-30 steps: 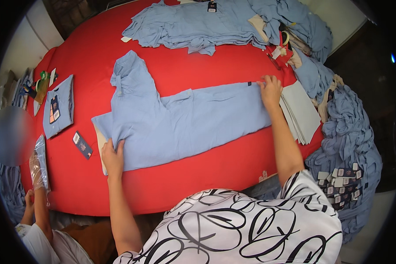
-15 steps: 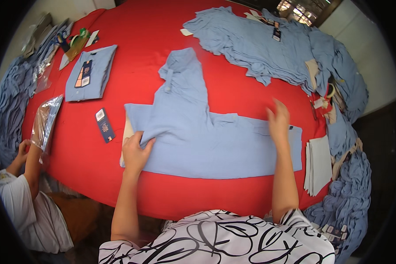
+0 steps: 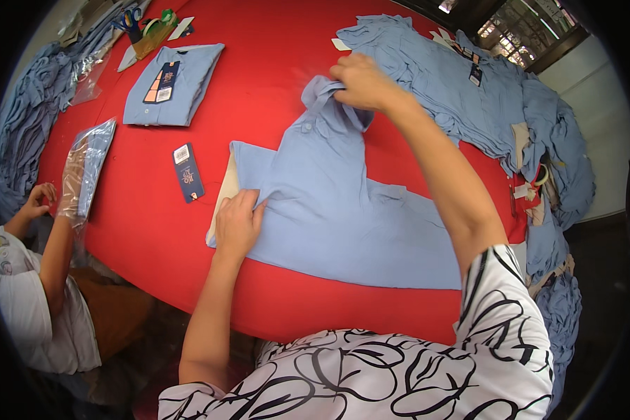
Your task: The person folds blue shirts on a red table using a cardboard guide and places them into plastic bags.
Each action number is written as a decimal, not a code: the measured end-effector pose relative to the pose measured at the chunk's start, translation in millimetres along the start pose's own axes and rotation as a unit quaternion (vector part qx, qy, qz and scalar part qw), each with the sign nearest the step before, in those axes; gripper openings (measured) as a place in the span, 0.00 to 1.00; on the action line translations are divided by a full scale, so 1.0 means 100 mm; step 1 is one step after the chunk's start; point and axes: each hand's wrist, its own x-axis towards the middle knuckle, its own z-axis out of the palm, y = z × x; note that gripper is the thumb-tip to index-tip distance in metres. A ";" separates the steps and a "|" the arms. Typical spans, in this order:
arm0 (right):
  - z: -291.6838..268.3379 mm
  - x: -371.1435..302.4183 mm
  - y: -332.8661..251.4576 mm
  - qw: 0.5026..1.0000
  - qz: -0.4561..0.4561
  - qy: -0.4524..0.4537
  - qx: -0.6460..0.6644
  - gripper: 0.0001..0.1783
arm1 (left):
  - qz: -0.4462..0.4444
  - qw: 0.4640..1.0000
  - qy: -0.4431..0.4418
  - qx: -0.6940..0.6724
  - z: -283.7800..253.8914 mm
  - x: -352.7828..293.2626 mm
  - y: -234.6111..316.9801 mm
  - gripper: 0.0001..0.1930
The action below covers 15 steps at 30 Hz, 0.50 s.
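Note:
A light blue shirt [image 3: 357,231] lies partly folded on the red-covered table. Cream card [image 3: 224,192] shows along its left edge. My left hand [image 3: 238,220] is closed on the shirt beside that card, thumb toward the cloth. My right hand [image 3: 364,82] grips the cuff end of the sleeve, which points away from me, and lifts it a little. My right forearm crosses over the shirt's right part. A dark blue swing tag [image 3: 187,173] lies to the left of my left hand.
A folded blue shirt [image 3: 171,87] with tags lies at the far left, near scissors and tape [image 3: 150,31]. At left, a co-worker's hand is inside a clear plastic bag [image 3: 87,168]. Stacked blue shirts [image 3: 434,84] cover the far right, with more heaped along the right edge.
My right hand has left the shirt's right end and reached forward to take the sleeve's cuff. My left hand stays at the left edge. The view has shifted slightly.

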 end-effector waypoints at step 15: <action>0.97 -3.65 -0.96 0.976 0.090 0.170 0.105 0.23 | 0.062 0.997 -0.004 0.048 0.07 0.10 -0.05 0.11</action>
